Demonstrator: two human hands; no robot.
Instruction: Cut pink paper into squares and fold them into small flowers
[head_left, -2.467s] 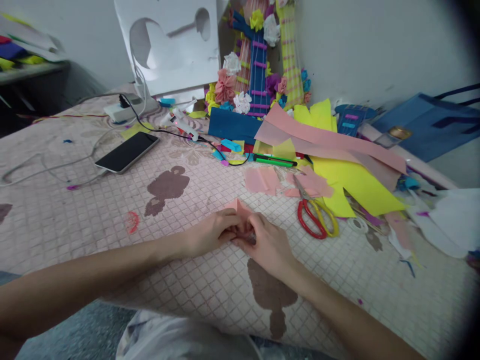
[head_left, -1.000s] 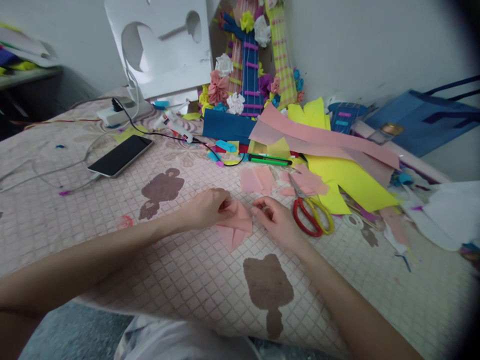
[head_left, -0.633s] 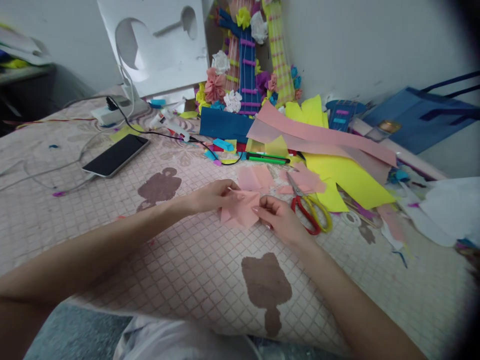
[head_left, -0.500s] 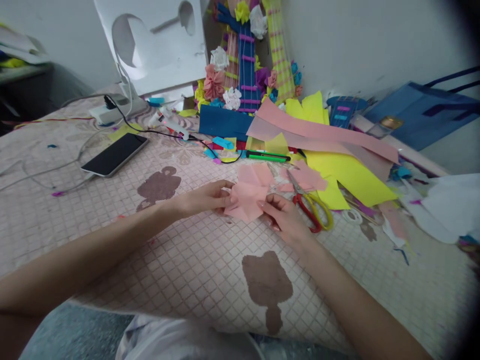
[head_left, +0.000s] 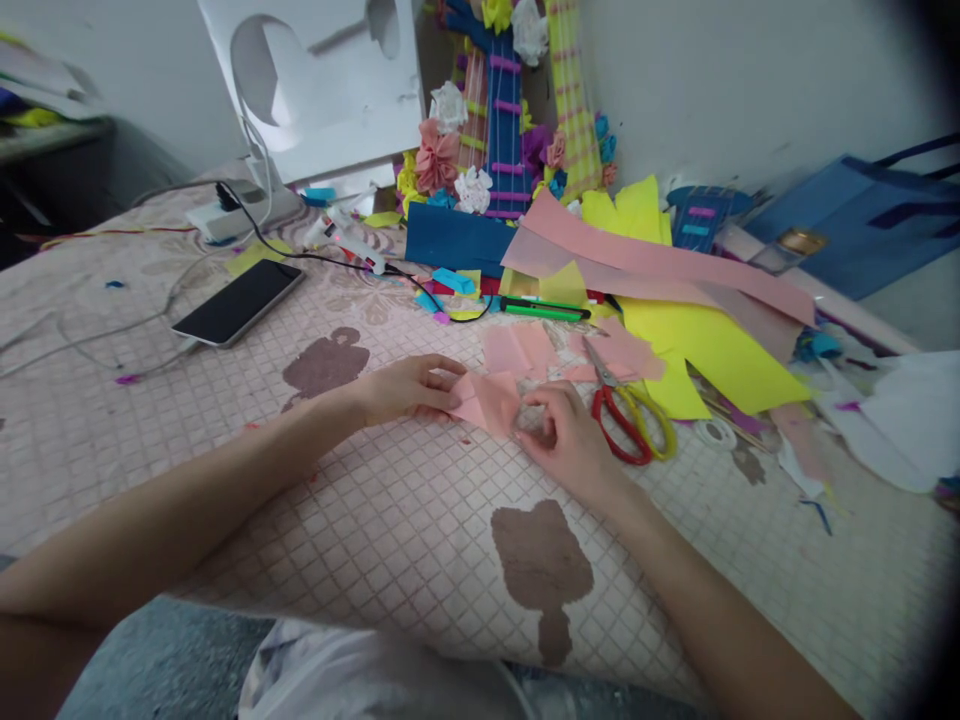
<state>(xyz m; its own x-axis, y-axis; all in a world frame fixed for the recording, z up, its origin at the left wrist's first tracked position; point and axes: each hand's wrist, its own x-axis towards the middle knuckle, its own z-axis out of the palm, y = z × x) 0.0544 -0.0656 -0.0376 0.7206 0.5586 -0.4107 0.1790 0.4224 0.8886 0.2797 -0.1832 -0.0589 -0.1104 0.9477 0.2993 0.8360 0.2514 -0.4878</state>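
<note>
A small creased pink paper square [head_left: 487, 402] lies on the patterned tablecloth, with a fold standing up along its middle. My left hand [head_left: 409, 388] pinches its left edge between thumb and fingers. At the right edge is my right hand [head_left: 566, 430], its fingers curved and the thumb apart from the index finger, close to the paper's corner. Just behind lie another creased pink piece [head_left: 517, 350] and more pink scraps [head_left: 622, 352]. Scissors [head_left: 630, 415] with one red and one yellow handle rest right of my right hand, blades over the scraps.
A green cutter [head_left: 545, 310] lies behind the pink pieces. Yellow sheets [head_left: 697, 350], long pink strips [head_left: 675, 260] and a blue sheet [head_left: 457, 238] spread across the back. At left are a phone [head_left: 238, 303], a glue gun [head_left: 349, 243] and a power strip [head_left: 240, 215] with cables.
The pink paper lay flatter before; now a fold rises in its middle. My right thumb has come off its top, and the right fingers have spread apart. The view has shifted slightly.
</note>
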